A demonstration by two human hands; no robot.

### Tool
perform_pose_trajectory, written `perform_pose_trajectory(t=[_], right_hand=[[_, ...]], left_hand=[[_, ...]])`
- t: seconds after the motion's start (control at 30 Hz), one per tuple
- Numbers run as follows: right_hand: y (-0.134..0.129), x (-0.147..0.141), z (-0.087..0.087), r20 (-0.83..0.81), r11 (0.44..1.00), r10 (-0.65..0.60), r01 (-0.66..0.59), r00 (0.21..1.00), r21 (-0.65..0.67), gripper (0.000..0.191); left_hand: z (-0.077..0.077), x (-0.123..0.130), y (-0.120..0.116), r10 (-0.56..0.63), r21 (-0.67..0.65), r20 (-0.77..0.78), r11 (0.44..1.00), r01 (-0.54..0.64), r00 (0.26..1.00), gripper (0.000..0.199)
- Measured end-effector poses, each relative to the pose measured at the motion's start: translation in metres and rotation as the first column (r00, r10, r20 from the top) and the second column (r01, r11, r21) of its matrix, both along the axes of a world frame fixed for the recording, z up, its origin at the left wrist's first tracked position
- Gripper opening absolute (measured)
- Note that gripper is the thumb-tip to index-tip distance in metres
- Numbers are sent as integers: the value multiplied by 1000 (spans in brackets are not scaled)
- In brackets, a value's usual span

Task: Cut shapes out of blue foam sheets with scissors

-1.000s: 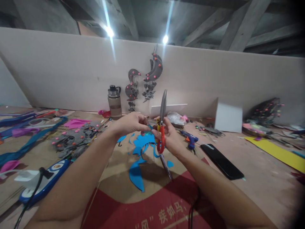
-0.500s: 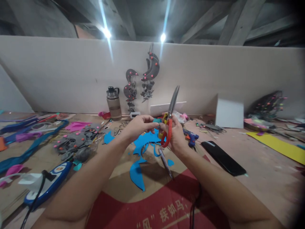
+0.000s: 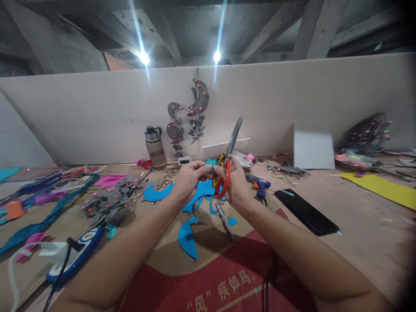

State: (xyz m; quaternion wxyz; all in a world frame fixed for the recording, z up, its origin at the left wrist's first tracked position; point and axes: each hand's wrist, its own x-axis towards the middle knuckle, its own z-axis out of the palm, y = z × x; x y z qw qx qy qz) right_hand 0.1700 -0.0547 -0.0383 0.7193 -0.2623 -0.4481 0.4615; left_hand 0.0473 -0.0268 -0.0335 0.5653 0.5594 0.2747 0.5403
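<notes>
My left hand (image 3: 190, 178) pinches a small teal piece (image 3: 212, 163) between thumb and fingers. Red-handled scissors (image 3: 227, 173) stay in my right hand (image 3: 236, 182), their closed blades pointing up and away. The right fingertips meet the same teal piece, and the two hands nearly touch. Something yellow beside the scissors is partly hidden by the fingers. Beneath the hands lie blue cut sheets (image 3: 205, 189) on cardboard. A blue crescent (image 3: 187, 238), a small blue heart (image 3: 232, 221) and a pen (image 3: 225, 222) are nearer to me.
A bottle (image 3: 155, 148) stands at the back left. Grey felt pieces (image 3: 112, 197) and a blue power strip (image 3: 78, 253) lie on the left. To the right are a glue gun (image 3: 261, 185), a black phone (image 3: 306, 211) and a yellow sheet (image 3: 380, 188).
The head view has tilted and shifted a little. Both hands have drawn closer together at the teal piece, and more of the blue piece left of my left hand shows.
</notes>
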Motion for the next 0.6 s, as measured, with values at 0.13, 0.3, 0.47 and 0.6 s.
perform_pose_trajectory(t=[0.13,0.3,0.47,0.6], right_hand=[[-3,-5,0,73,998,62,-63,995,3,53],[-6,-5,-6,309,997,82,-82,948,-11,47],[-6,-1,-16,540,969,217,-245,813,-21,38],[-9,-2,-19,625,949,260,-313,736,-26,39]], left_hand=[[8,-14,-5,21,-38,-29,999,-22,999,28],[16,-34,-4,86,-54,-5,995,-86,996,28],[25,-47,0,127,-55,84,991,-123,988,28],[27,-50,2,121,-47,144,992,-115,982,25]])
